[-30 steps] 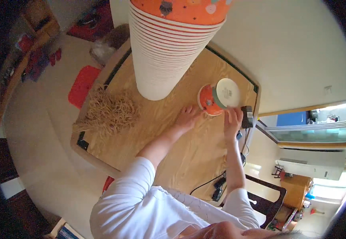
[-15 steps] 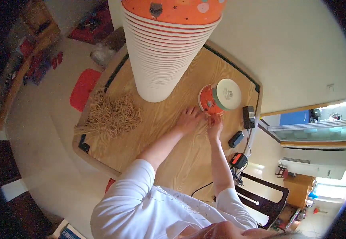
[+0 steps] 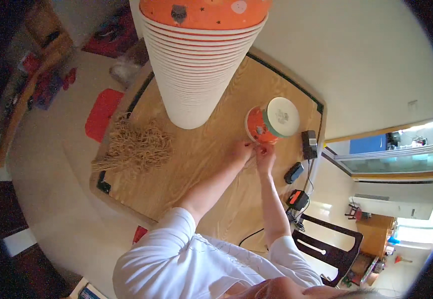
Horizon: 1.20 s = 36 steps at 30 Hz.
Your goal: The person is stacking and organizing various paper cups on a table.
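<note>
An orange patterned paper bucket [image 3: 259, 125] rests bottom-up on the wooden table, its round white base [image 3: 282, 116] facing up. At the bucket's near rim, my left hand [image 3: 242, 151] and my right hand [image 3: 265, 156] are close together. Both have their fingers drawn into a pinch; whatever lies between them is too small to make out. Left of my hands lies a loose tangle of thin brown paper cords [image 3: 139, 147]. A tall stack of nested white paper buckets [image 3: 192, 82], with an orange one on top, stands beyond my left hand.
By the table's right edge sit a black device [image 3: 309, 144], a smaller black box [image 3: 294, 172] and a black-and-orange box [image 3: 297, 200] with cables. A dark chair [image 3: 333, 241] stands at the right. A red mat [image 3: 104, 114] lies on the floor to the left.
My left hand has gone from flat, spread fingers on the table to a pinch beside my right hand. The bucket stays in place; the whole view has shifted slightly.
</note>
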Available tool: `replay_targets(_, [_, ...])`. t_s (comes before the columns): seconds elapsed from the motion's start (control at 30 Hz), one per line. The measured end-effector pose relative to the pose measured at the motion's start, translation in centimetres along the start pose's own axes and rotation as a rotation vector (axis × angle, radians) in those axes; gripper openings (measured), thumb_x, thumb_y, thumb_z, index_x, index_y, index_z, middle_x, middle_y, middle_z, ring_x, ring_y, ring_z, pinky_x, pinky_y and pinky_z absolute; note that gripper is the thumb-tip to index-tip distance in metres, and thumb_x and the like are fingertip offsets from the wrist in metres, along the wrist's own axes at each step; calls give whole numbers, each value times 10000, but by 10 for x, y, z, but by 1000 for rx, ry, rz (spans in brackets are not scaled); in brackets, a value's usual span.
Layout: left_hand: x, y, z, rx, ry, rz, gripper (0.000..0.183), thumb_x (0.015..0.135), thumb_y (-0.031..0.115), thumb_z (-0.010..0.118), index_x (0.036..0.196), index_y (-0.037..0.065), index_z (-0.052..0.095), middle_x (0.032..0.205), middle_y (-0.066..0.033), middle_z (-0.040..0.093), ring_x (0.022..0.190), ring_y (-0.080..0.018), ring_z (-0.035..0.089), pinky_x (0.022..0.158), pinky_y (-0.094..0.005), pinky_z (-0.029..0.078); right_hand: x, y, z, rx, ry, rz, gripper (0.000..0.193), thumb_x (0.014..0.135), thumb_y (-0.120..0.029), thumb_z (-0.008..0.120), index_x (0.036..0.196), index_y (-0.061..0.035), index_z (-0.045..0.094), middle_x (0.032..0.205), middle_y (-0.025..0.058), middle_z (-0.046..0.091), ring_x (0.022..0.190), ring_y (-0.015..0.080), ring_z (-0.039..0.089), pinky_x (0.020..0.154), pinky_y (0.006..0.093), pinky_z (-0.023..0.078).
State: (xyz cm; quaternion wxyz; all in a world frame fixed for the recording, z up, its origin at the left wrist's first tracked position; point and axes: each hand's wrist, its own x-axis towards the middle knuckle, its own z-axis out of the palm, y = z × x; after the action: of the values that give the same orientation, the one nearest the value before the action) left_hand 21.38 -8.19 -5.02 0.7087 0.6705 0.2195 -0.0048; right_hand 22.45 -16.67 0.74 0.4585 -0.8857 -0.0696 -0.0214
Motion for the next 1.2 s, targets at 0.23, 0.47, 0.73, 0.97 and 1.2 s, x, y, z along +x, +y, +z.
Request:
replay_targets(0.23, [17,-19,12,-939,-7,-269,140,702,144,653,638,92,539,571,-21,509,513,-115,471,428,-293,360,-1,9,5,-113,23,-138,170,730,-121,591,889,-67,616,891,135,591,792,296,565,710,367,449])
replay_targets(0.47, [14,-4,24,-1068,-65,-274,97,659,108,664,729,95,598,685,-18,552,586,-144,493,490,-270,388,-5,14,7,796,-34,303,71,730,-37,587,797,-21,605,833,109,585,691,190,570,606,298,450])
replay_targets(0.73, [22,3,17,-734,96,-414,206,656,105,660,853,84,601,704,-5,554,609,-155,494,528,-295,407,-2,14,6,-97,-43,-191,61,735,-15,538,765,-13,591,810,107,587,671,201,577,585,308,458])
replay_targets(0.97, [-9,58,7,-998,64,-48,151,661,111,655,790,92,579,622,2,519,474,-146,445,384,-307,340,1,5,-14,54,-191,109,100,766,-74,532,822,-51,611,801,99,593,670,211,586,597,322,465])
replay_targets(1.2, [1,13,-5,-566,-86,-426,103,725,198,599,753,101,574,552,20,419,449,-99,337,402,-266,286,25,-102,-65,-507,160,-538,296,771,-160,585,1064,-129,560,1156,135,499,1042,313,467,861,406,366])
